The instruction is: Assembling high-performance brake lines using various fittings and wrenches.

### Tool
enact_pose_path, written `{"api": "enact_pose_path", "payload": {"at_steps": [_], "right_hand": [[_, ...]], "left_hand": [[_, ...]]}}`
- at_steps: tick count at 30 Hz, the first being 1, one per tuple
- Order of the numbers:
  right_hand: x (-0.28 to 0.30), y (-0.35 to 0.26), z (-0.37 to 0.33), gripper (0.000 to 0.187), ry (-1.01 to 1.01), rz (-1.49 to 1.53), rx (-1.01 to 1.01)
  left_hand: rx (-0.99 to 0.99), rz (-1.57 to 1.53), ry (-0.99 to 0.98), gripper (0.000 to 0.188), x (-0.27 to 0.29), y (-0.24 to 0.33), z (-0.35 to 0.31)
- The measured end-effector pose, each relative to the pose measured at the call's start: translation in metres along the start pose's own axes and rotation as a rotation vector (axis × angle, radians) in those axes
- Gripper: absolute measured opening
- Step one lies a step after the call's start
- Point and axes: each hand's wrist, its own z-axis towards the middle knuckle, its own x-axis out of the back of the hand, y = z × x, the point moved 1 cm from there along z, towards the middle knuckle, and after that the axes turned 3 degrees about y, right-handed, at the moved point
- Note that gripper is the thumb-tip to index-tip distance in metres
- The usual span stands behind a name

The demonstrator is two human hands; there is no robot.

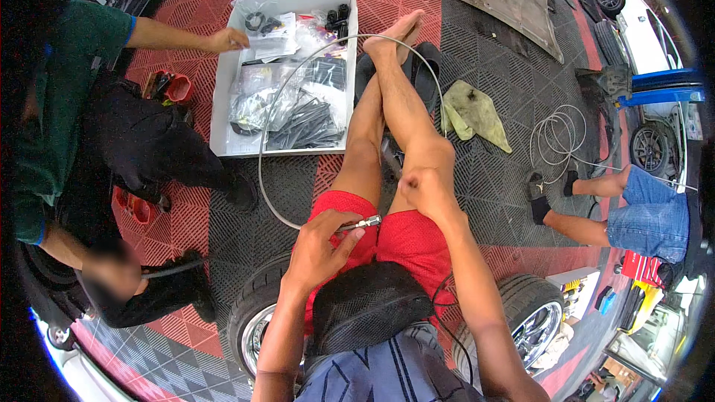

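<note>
Metal hose-end fitting [370, 221] sits over the left leg of the red shorts [348, 199], near its inner edge, left hand [316, 249] pinched on it, thumb below; right hand [428, 192] curled by the right thigh, any hold hidden. Best practice, I judge: steady the fitting and keep the grey hose [260, 171], bowed across the right and near edges of the white box [222, 97], free of kinks or twist.
</note>
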Motion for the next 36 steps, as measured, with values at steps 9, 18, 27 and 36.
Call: {"api": "enact_pose_path", "payload": {"at_steps": [9, 18, 27, 36], "right_hand": [[0.000, 0.009, -0.008, 0.013, 0.189, 0.029, -0.076], [0.009, -0.002, -0.015, 0.013, 0.026, 0.158, -0.231], [0.036, -0.014, -0.010, 0.020, -0.059, -0.155, -0.016], [0.059, -0.045, 0.033, 0.022, 0.199, -0.085, -0.126]], "left_hand": [[-0.022, 0.010, 0.021, 0.020, 0.000, -0.003, -0.002], [0.020, -0.003, 0.023, 0.021, 0.003, -0.004, -0.006], [0.030, -0.001, -0.001, 0.020, 0.001, -0.003, -0.001], [-0.006, 0.003, 0.027, 0.019, 0.002, -0.002, -0.002]]}}
